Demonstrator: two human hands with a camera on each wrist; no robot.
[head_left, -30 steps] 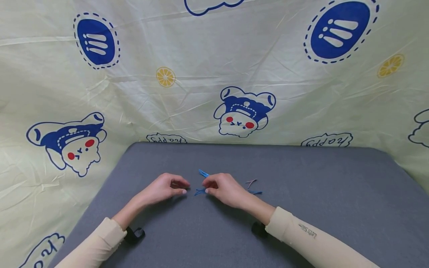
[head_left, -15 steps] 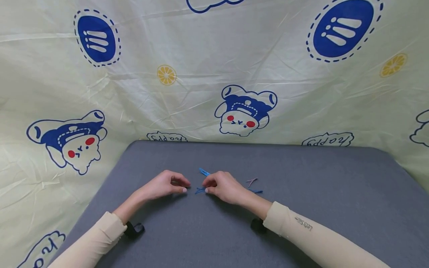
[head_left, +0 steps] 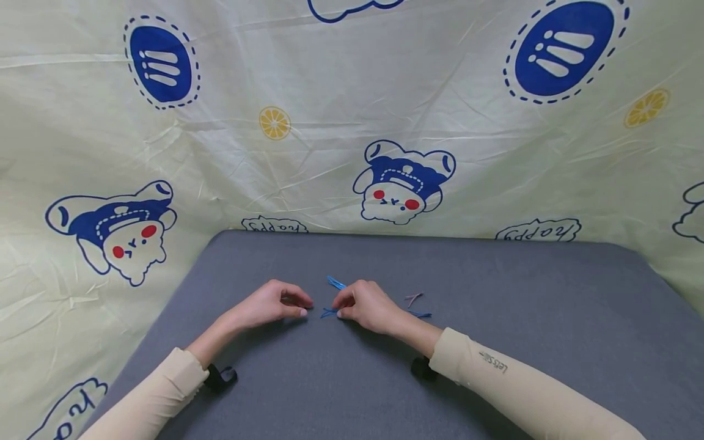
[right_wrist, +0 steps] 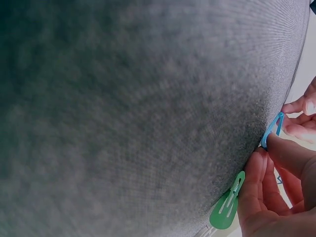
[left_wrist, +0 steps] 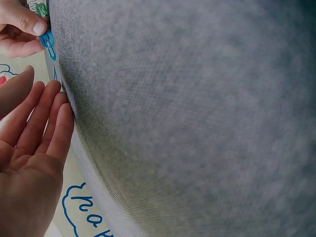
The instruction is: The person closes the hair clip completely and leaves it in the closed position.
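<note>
My right hand (head_left: 365, 307) pinches a blue snap hair clip (right_wrist: 273, 129) between thumb and fingertips, low over the grey table. One end of this clip (head_left: 327, 313) sticks out to the left of the fingers in the head view. My left hand (head_left: 275, 302) is just left of it, thumb and fingers apart and holding nothing. In the left wrist view that palm (left_wrist: 34, 163) shows with fingers loosely extended. A green snap hair clip (right_wrist: 227, 202) lies by the right hand in the right wrist view.
Behind the right hand lies another blue item (head_left: 336, 283), partly hidden. Right of that hand are a thin pinkish piece (head_left: 414, 299) and a small blue piece (head_left: 420, 315). A printed curtain (head_left: 308, 177) hangs behind the grey table (head_left: 522, 318).
Both hands keep their places and the right still pinches the clip. The right forearm has swung slightly; the head view has shifted a little.
</note>
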